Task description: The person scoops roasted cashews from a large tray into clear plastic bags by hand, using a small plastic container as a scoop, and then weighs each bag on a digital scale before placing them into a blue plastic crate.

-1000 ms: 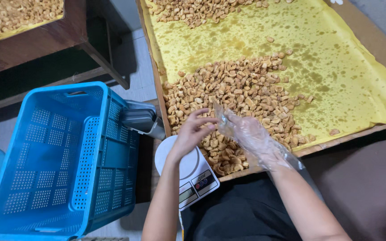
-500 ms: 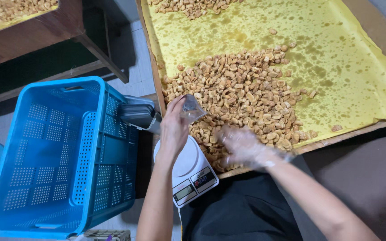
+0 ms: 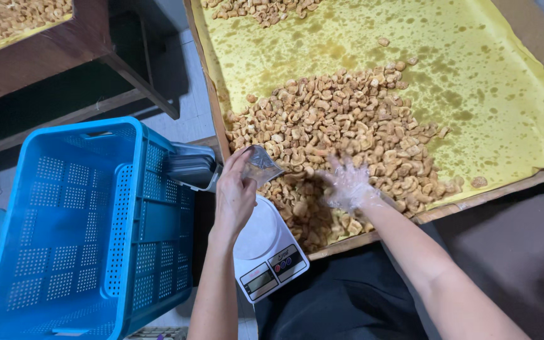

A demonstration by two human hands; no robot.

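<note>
My left hand [image 3: 234, 195] pinches a small clear plastic bag [image 3: 260, 165] by its edge, just above a white kitchen scale [image 3: 266, 249]. My right hand [image 3: 349, 186], in a thin clear glove, rests with fingers spread on a pile of cashew nuts [image 3: 335, 132]. The nuts lie on yellow oil-stained paper lining a wooden tray [image 3: 467, 203].
An empty blue perforated plastic crate [image 3: 77, 233] stands at the left. A grey metal device [image 3: 190, 167] sits between crate and tray. Another tray of nuts [image 3: 14, 19] lies on a dark wooden table at top left. More nuts [image 3: 259, 7] lie at the tray's far end.
My left hand lifted off the pile with the clear bag and moved left, over the scale. My right hand shifted down and spread onto the nuts.
</note>
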